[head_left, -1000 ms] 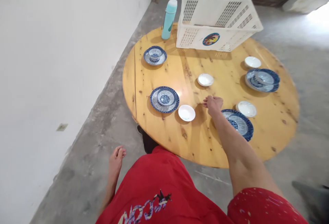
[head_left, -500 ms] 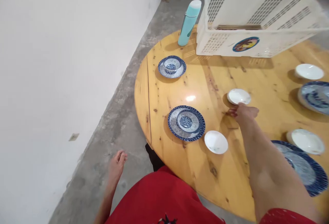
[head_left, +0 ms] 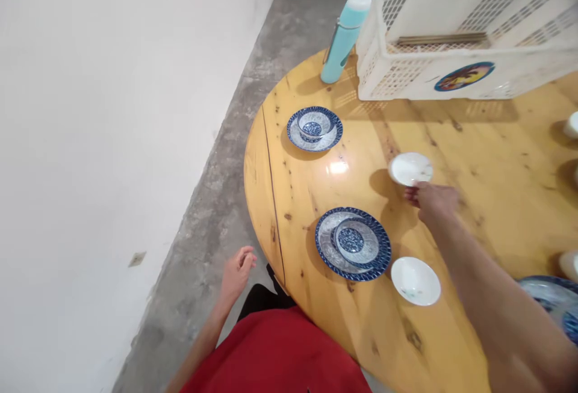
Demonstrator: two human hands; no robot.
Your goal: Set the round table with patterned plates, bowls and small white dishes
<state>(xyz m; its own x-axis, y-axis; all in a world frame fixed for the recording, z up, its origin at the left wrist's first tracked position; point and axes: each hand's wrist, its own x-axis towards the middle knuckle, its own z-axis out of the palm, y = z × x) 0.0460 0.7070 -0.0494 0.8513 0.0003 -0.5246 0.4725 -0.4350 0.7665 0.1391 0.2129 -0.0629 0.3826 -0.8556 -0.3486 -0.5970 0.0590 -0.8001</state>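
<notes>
My right hand (head_left: pixel 434 201) pinches the near rim of a small white bowl (head_left: pixel 410 168), which hangs just above the wooden table (head_left: pixel 456 158). My left hand (head_left: pixel 238 272) is beside the table's left edge over the floor, its fingers loosely curled with nothing visible in them. Below the held bowl stands a second white bowl (head_left: pixel 416 281) on the table. Left of that one lies a blue-rimmed plate (head_left: pixel 325 242) with a blue-and-white bowl (head_left: pixel 366 242) on it. Farther back sits another blue-rimmed plate (head_left: pixel 293 134) bearing a patterned bowl (head_left: pixel 315 123).
A light-blue thermos (head_left: pixel 344 38) stands near the back edge beside a white plastic crate (head_left: pixel 406 74) with chopsticks (head_left: pixel 442 39) inside. At the right edge are a blue plate (head_left: pixel 537 290) and partly cut-off white bowls. A white wall (head_left: pixel 112 80) rises on the left.
My right hand has lifted the white bowl off the table and moved it left, toward the far plate. My left hand has come nearer the table edge, and the view has shifted left.
</notes>
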